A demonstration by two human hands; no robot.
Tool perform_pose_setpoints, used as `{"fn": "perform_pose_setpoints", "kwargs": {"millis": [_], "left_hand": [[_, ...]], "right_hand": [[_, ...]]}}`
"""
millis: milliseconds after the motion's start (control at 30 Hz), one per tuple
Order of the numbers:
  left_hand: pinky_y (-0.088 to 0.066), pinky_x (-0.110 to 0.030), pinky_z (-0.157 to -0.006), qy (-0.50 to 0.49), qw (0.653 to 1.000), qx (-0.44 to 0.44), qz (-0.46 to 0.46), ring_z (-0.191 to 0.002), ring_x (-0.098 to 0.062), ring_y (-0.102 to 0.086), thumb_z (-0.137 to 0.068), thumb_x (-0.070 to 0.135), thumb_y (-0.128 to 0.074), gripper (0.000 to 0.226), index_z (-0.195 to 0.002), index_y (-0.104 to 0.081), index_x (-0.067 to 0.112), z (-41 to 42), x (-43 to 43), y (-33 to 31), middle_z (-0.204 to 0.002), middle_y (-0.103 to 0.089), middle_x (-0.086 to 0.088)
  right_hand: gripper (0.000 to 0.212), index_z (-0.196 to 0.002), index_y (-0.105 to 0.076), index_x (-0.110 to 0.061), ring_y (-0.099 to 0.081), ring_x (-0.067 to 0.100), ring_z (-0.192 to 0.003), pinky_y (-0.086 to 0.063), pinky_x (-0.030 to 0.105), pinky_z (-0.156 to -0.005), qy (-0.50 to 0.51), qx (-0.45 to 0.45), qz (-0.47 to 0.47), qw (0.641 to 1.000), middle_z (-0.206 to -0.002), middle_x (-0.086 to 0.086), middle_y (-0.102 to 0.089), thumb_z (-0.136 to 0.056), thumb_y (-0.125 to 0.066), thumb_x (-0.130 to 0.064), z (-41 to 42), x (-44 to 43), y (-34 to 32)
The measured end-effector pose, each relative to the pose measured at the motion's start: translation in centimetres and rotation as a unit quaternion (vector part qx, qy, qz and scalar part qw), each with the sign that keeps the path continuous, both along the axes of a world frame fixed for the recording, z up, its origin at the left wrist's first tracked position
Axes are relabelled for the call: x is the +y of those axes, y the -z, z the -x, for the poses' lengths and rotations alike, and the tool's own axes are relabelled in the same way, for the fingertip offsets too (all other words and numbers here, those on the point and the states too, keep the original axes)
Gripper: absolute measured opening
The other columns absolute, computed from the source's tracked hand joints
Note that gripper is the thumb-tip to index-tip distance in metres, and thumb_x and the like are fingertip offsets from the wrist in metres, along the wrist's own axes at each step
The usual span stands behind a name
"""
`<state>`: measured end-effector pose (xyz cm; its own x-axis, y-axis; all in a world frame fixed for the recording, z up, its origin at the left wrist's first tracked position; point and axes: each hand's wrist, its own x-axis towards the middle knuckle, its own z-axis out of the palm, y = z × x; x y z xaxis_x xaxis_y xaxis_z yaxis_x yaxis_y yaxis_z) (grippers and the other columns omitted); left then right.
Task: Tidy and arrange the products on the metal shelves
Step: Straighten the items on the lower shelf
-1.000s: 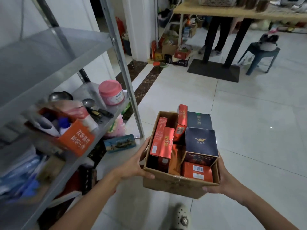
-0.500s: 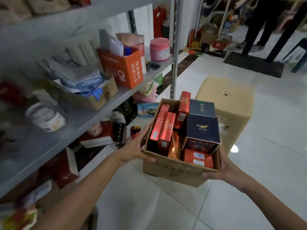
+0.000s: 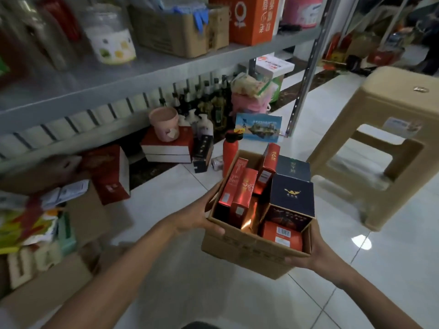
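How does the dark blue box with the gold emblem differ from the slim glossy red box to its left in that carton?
The dark blue box is navy with a gold emblem; the slim red box is glossy red. The dark blue box is broad and squarish; the slim red box is narrow and tall. Both sit in the cardboard carton that the left hand and right hand hold.

Open cardboard box (image 3: 249, 254) was held roughly level, off the ground, in front of the metal shelf (image 3: 166, 65) & to its right. Inside, slim red cartons (image 3: 244, 191) stood upright at left, two dark blue boxes (image 3: 292, 195) at right, w/ an orange barcoded box (image 3: 281, 236) in the near corner.
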<state>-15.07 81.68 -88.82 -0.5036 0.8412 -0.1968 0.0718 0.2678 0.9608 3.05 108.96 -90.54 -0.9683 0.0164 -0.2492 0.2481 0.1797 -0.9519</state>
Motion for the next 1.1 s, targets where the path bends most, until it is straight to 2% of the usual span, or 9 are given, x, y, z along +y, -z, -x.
{"fn": "perform_pose_setpoints", "kwargs": {"millis": [100,167,300,433,600,700,900,1000,1100], "left_hand": [[-0.030,-0.050,-0.116,0.000,1.000,-0.003,-0.006,-0.145,-0.008,-0.025,-0.072,0.006,-0.083,0.114,-0.152,-0.010,0.043,-0.4,-1.7,2.9,-0.156,-0.026,0.017],[-0.030,-0.049,-0.116,-0.006,1.000,-0.013,0.001,-0.145,-0.007,-0.025,-0.074,0.001,-0.081,0.113,-0.152,-0.010,0.041,-0.9,-2.8,4.4,-0.156,-0.026,0.016],[-0.036,-0.036,-0.113,-0.030,0.998,-0.044,0.015,-0.142,-0.004,-0.029,-0.074,-0.001,-0.079,0.112,-0.151,-0.010,0.041,-2.3,-4.7,7.9,-0.154,-0.029,0.018],[-0.037,-0.026,-0.111,-0.038,0.997,-0.066,0.023,-0.142,0.000,-0.027,-0.071,0.004,-0.082,0.117,-0.151,-0.004,0.038,-2.8,-5.8,11.2,-0.154,-0.023,0.018],[-0.030,-0.027,-0.115,-0.064,0.996,-0.062,0.013,-0.146,-0.004,-0.019,-0.061,0.032,-0.091,0.135,-0.154,0.007,0.026,-3.9,-7.0,14.0,-0.160,-0.010,0.012],[-0.033,-0.026,-0.113,-0.091,0.994,-0.064,0.001,-0.145,-0.004,-0.022,-0.060,0.031,-0.091,0.137,-0.154,0.008,0.024,-4.3,-6.9,15.1,-0.161,-0.011,0.009],[-0.035,-0.028,-0.113,-0.092,0.995,-0.041,0.023,-0.144,-0.004,-0.024,-0.061,0.028,-0.090,0.135,-0.152,0.010,0.026,-3.3,-5.8,15.1,-0.158,-0.011,0.009],[-0.033,-0.034,-0.116,-0.085,0.991,-0.094,0.036,-0.142,0.001,-0.025,-0.065,0.033,-0.086,0.124,-0.153,0.001,0.038,-2.7,-6.3,15.0,-0.157,-0.017,0.017],[-0.036,-0.039,-0.113,-0.121,0.984,-0.117,0.058,-0.142,-0.008,-0.031,-0.060,0.045,-0.090,0.119,-0.152,-0.016,0.042,-2.4,-7.4,15.0,-0.155,-0.029,0.016]], "right_hand": [[0.120,-0.149,0.001,-0.024,-0.058,-0.003,-0.113,-0.054,0.019,-0.078,-0.013,-0.014,0.001,1.000,-0.134,0.000,-0.044,-0.067,-0.080,0.007,-0.3,-1.4,2.8],[0.120,-0.149,0.002,-0.022,-0.057,-0.005,-0.111,-0.054,0.018,-0.078,-0.016,-0.024,0.004,1.000,-0.135,0.000,-0.042,-0.067,-0.080,0.007,-0.5,-2.2,4.1],[0.121,-0.149,0.006,-0.023,-0.056,-0.005,-0.113,-0.054,0.019,-0.079,-0.040,-0.040,0.007,0.998,-0.138,0.001,-0.039,-0.069,-0.078,0.011,-0.8,-3.4,7.2],[0.124,-0.148,0.008,-0.030,-0.055,-0.003,-0.117,-0.053,0.021,-0.083,-0.065,-0.066,0.003,0.996,-0.141,0.000,-0.038,-0.069,-0.080,0.005,-1.2,-4.4,10.4],[0.134,-0.145,0.024,-0.034,-0.053,-0.005,-0.119,-0.053,0.020,-0.082,-0.066,-0.050,0.001,0.997,-0.144,-0.008,-0.031,-0.070,-0.077,0.014,-1.1,-5.2,11.9],[0.136,-0.145,0.026,-0.034,-0.052,0.001,-0.124,-0.055,0.028,-0.084,-0.072,-0.028,-0.027,0.997,-0.147,-0.012,-0.028,-0.070,-0.080,0.008,-0.1,-4.7,12.2],[0.130,-0.149,0.018,-0.031,-0.055,-0.008,-0.115,-0.060,0.031,-0.072,-0.048,-0.040,-0.028,0.998,-0.143,-0.013,-0.029,-0.070,-0.074,0.019,1.8,-4.3,11.9],[0.125,-0.148,0.016,-0.033,-0.052,-0.015,-0.112,-0.057,0.022,-0.072,-0.040,-0.050,-0.031,0.997,-0.142,-0.018,-0.028,-0.074,-0.074,0.013,1.5,-3.9,12.2],[0.116,-0.150,0.003,-0.046,-0.042,-0.008,-0.127,-0.052,0.020,-0.088,0.002,-0.074,-0.007,0.997,-0.148,-0.026,-0.028,-0.076,-0.082,-0.016,0.7,-3.5,12.5]]}}
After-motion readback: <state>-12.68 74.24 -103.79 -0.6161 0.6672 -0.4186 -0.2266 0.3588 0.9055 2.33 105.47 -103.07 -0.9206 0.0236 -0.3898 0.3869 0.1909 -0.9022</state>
